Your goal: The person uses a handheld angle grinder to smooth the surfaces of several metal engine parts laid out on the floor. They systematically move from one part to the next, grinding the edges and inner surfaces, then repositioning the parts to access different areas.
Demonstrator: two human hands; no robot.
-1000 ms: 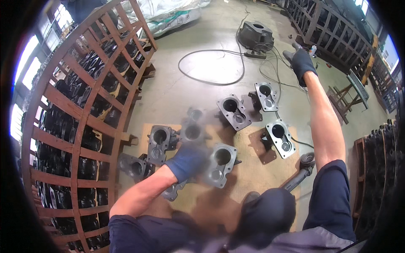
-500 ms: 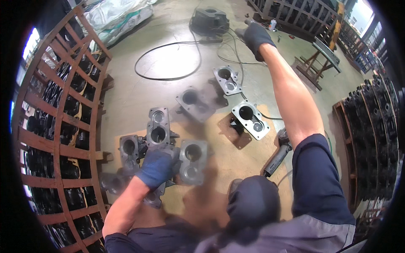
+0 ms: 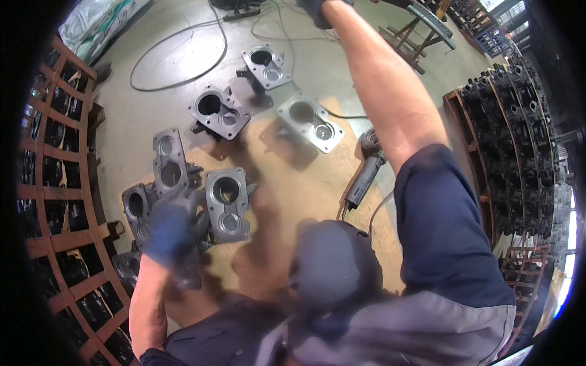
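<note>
My left hand [image 3: 171, 229], in a dark blue-grey glove, is over a group of grey metal castings at the left. Motion blur hides how its fingers lie. Above it stands a casting with two round bores [image 3: 170, 160]; a similar flanged casting [image 3: 227, 204] lies just right of the hand. Another casting [image 3: 135, 204] shows at its left. My right arm reaches far forward, and the gloved right hand [image 3: 323, 11] is cut off by the top edge, its fingers out of sight. An angle grinder [image 3: 364, 180] lies below the right forearm.
More castings [image 3: 220, 111] lie farther out, partly on a tan floor sheet [image 3: 281, 189]. A cable [image 3: 177, 85] loops on the floor. Rusty racks [image 3: 64, 195] stand left, stacked dark parts [image 3: 506, 146] right. A small metal stand [image 3: 421, 33] is at the far right.
The view has swung right and down, so the castings and grinder appear farther up and left. My right arm stays stretched forward; my left hand remains among the castings.
</note>
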